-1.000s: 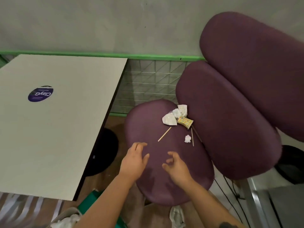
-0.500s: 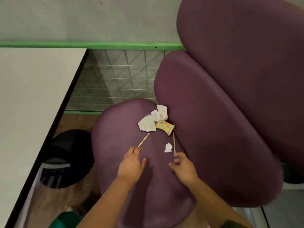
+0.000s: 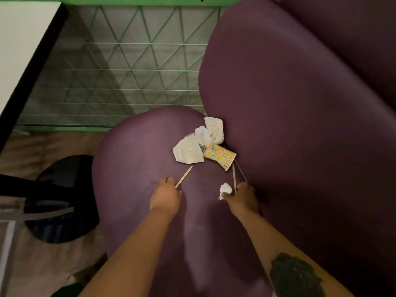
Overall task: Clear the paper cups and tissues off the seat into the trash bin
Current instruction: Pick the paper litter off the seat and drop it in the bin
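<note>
Both hands are now reaching the litter on the purple seat (image 3: 137, 168), having closed in from the near edge over the last second as the view leans in. The left hand (image 3: 165, 196) is arriving at the near end of a wooden stick (image 3: 183, 176); its fingers are curling down onto it, but whether they are already pinching it cannot be told. The right hand (image 3: 242, 197) is pinching a small crumpled tissue (image 3: 225, 188) at its fingertips, with a second stick (image 3: 234, 179) just beside them. Farther back, against the backrest (image 3: 300, 125), a flattened white cup (image 3: 188, 152), a patterned cup (image 3: 219, 156) on its side, a dotted cup (image 3: 214, 128) and another tissue wad (image 3: 202, 133) are lying bunched together, untouched. The trash bin is not in view. The clearing appears to be only just starting.
</note>
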{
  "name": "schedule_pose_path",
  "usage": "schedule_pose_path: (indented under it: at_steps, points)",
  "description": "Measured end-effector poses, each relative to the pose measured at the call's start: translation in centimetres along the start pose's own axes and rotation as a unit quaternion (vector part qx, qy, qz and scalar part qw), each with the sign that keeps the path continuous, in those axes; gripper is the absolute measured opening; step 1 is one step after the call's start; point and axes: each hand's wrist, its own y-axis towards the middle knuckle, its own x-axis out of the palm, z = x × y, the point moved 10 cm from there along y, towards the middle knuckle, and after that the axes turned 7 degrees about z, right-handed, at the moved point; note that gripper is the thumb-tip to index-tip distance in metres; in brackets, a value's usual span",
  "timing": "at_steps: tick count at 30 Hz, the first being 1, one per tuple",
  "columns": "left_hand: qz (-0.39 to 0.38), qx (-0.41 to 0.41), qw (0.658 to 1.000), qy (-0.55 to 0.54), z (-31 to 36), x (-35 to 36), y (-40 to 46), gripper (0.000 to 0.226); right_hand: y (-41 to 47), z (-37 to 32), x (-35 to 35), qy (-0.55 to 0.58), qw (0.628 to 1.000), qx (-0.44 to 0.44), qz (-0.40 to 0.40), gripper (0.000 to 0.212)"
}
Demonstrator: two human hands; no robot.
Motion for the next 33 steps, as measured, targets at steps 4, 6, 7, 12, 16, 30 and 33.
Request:
schedule_pose_path:
  at_steps: [4, 6, 7, 12, 16, 30, 33]
  points:
    - [-0.006, -0.026, 0.999, -0.023, -0.8, 1.6, 2.0, 0.033, 2.3, 0.1, 1.9, -0.030, 0.999, 0.017, 0.028, 0.057]
    - [-0.004, -0.033, 0.999, -0.029, -1.1, 2.1, 2.7, 0.031, 3.1, 0.3, 2.6, -0.048, 0.998, 0.023, 0.042, 0.058]
    - [0.002, -0.036, 0.999, -0.034, -1.2, 2.3, 3.0, 0.029, 3.5, 0.2, 3.1, -0.051, 0.997, 0.020, 0.046, 0.055]
    - [0.017, -0.030, 0.999, -0.026, -1.2, 3.0, 3.5, 0.015, 4.3, 1.1, 5.4, -0.012, 0.996, 0.058, 0.066, 0.033]
    - [0.021, -0.029, 0.999, 0.000, -0.9, 3.4, 2.7, 0.020, 4.0, 2.3, 6.1, 0.017, 0.993, 0.107, 0.055, 0.032]
    - [-0.026, -0.067, 0.979, -0.192, -0.4, 0.0, -5.5, 0.013, -4.7, 0.5, 3.9, 0.172, 0.984, 0.023, -0.047, 0.011]
    - [-0.027, -0.065, 0.966, -0.249, 0.9, -2.3, -7.2, 0.017, -8.2, -4.2, 2.8, 0.247, 0.963, -0.021, -0.102, 0.012]
